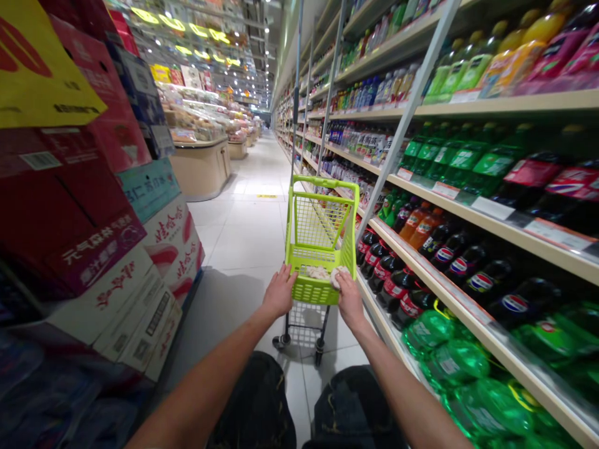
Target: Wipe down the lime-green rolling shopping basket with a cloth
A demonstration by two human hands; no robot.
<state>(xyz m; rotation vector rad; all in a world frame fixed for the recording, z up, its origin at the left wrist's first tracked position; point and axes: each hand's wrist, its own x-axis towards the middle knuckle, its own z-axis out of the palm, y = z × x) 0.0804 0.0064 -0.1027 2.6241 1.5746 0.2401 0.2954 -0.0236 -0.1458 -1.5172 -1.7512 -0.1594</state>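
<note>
i have the green cart (316, 292) straight ahead, near, in the middle of the aisle. my left hand (279, 292) has its fingers curled shut over the cart's near rim. my right hand (349, 298) clamps a pale wad (337, 275) against the same rim. stacked cartons (140, 280) crowd the left edge, and the bottle shelf (449, 284) runs just beside the cart's right wall. the tiled floor (243, 231) lies open far ahead.

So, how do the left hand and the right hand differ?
The left hand grips only the rear rim of the green cart, at its left corner; the right hand, at the right corner, seems to hold a whitish wad against the rim. The left hand is nearer the stacked cartons, the right hand nearer the bottle shelves. Both are bare.
</note>
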